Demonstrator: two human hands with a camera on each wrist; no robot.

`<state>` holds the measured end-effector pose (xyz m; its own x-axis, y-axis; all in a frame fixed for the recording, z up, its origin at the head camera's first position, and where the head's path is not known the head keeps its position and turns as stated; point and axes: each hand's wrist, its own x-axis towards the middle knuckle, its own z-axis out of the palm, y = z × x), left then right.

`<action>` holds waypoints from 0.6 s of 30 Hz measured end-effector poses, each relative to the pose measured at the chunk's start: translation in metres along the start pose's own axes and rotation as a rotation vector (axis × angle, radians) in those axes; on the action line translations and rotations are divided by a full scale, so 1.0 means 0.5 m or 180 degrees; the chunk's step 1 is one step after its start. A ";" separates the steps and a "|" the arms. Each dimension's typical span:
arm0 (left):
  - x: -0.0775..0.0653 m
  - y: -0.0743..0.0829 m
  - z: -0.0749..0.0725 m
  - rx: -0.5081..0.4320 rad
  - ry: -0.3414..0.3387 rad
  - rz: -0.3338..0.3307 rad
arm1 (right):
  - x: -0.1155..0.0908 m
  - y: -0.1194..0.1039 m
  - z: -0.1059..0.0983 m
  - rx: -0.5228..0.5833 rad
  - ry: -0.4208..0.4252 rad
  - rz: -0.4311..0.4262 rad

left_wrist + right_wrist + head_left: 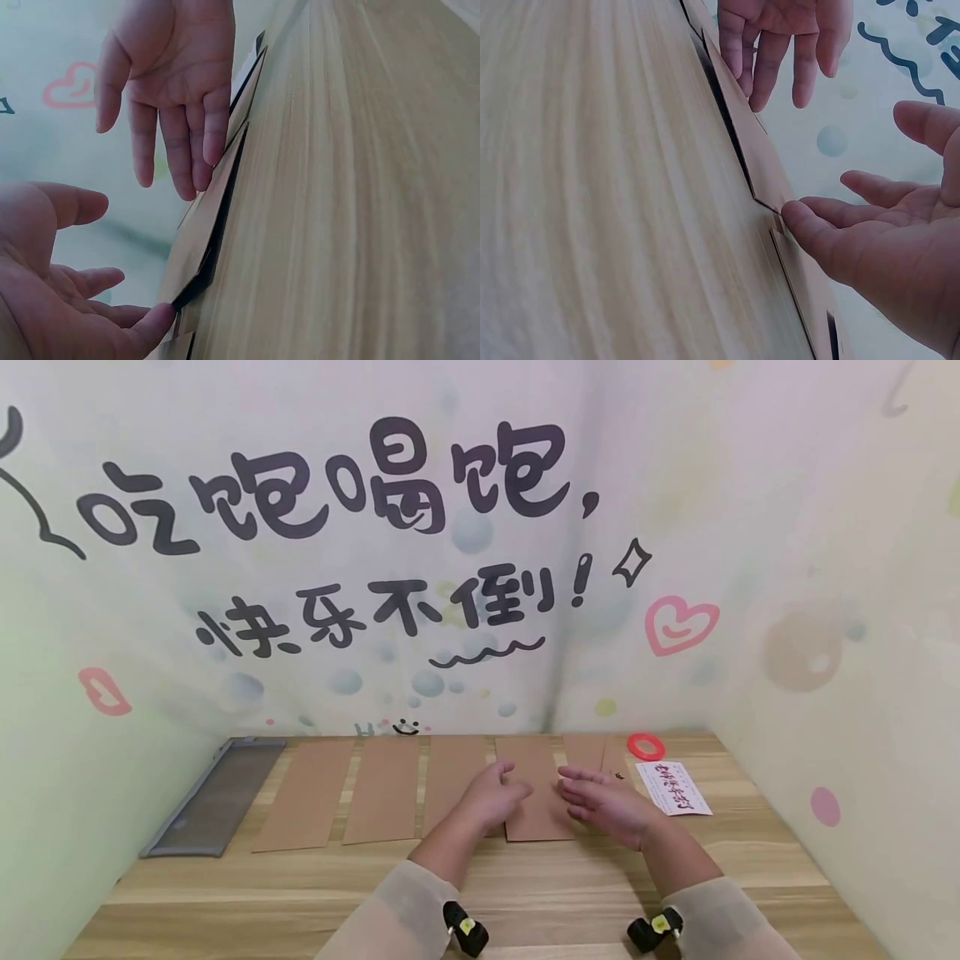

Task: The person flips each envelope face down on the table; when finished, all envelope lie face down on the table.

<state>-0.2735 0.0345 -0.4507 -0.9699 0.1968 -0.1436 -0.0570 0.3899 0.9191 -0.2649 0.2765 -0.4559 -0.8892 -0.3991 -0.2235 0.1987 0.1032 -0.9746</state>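
Note:
Both hands reach over a row of brown cardboard sheets, palms turned toward each other. My left hand (495,797) has its fingers loosely extended at the left edge of one cardboard sheet (542,818). At that sheet's other side is my right hand (607,806), fingers extended and thumb apart. In the left wrist view the little fingertip is right at the corner of the cardboard sheet (202,232), with dark shadow under its near edge. The right wrist view shows the right fingertips (795,217) at its opposite corner. Neither hand grips anything.
More cardboard sheets (382,789) lie to the left, and an overlapping pair (585,752) sits partly behind the right hand. A grey-framed mesh panel (213,802) is at far left. A red ring (647,746) and a printed white card (673,788) lie right. Printed curtains enclose the wooden table (300,902).

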 end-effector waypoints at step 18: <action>0.002 0.042 0.097 -0.0021 0.0034 0.0425 | -0.027 -0.020 -0.091 -0.0369 0.0597 -0.0209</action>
<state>-0.2642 0.0866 -0.4493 -0.9714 0.2367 -0.0160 0.0712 0.3549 0.9322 -0.2736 0.3223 -0.4425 -0.9619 -0.2332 -0.1428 0.0987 0.1908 -0.9767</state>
